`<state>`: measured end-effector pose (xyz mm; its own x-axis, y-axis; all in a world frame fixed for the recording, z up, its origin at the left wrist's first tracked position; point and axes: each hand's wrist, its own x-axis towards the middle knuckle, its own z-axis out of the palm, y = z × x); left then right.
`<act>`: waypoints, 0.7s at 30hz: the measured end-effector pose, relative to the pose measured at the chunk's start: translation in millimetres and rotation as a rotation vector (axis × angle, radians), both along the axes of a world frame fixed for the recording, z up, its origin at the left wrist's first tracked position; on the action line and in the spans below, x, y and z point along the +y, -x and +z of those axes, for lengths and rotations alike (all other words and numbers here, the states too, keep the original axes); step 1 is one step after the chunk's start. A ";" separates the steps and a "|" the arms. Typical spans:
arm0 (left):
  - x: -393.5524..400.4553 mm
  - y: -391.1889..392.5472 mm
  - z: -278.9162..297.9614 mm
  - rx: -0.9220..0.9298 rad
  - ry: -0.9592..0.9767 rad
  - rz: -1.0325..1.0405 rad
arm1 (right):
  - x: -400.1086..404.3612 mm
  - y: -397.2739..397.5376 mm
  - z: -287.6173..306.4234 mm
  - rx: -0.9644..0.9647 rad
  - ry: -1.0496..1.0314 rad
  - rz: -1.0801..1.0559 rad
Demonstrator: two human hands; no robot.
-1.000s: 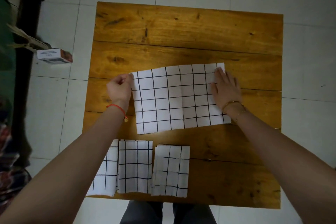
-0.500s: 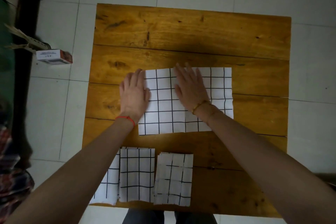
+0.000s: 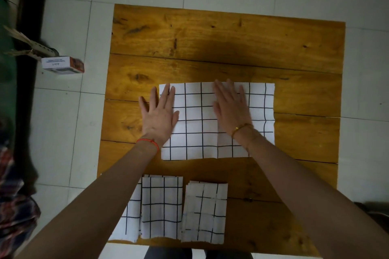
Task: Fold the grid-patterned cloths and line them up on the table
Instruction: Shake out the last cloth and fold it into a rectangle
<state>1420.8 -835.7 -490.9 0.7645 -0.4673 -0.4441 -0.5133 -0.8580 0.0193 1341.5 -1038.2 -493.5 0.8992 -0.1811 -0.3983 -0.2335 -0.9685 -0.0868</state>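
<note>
Three folded grid cloths (image 3: 162, 208) lined at near edge of wooden surface (image 3: 210, 48). Fourth white black-grid cloth (image 3: 197, 128) half-folded; left hand (image 3: 157, 115), right hand (image 3: 229, 109) flat, fingers straight, pressing it.

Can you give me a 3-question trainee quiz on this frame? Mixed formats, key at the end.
1. True or false: both hands lie flat with straight fingers on the half-folded grid cloth.
2. Multiple choice: how many folded grid cloths sit in the row at the near edge of the wooden table? A) one B) three C) five
3. Short answer: which hand reaches partly past the cloth's edge onto bare wood?

Key
1. True. The left hand and the right hand are both spread flat, gripping nothing.
2. B. The left folded cloth is partly hidden by the forearm, then the middle folded cloth and the right folded cloth.
3. The left hand.
</note>
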 end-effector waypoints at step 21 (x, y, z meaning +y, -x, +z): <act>24.5 47.7 9.5 -0.013 0.281 0.676 | -17.1 62.1 8.8 -0.071 -0.025 0.030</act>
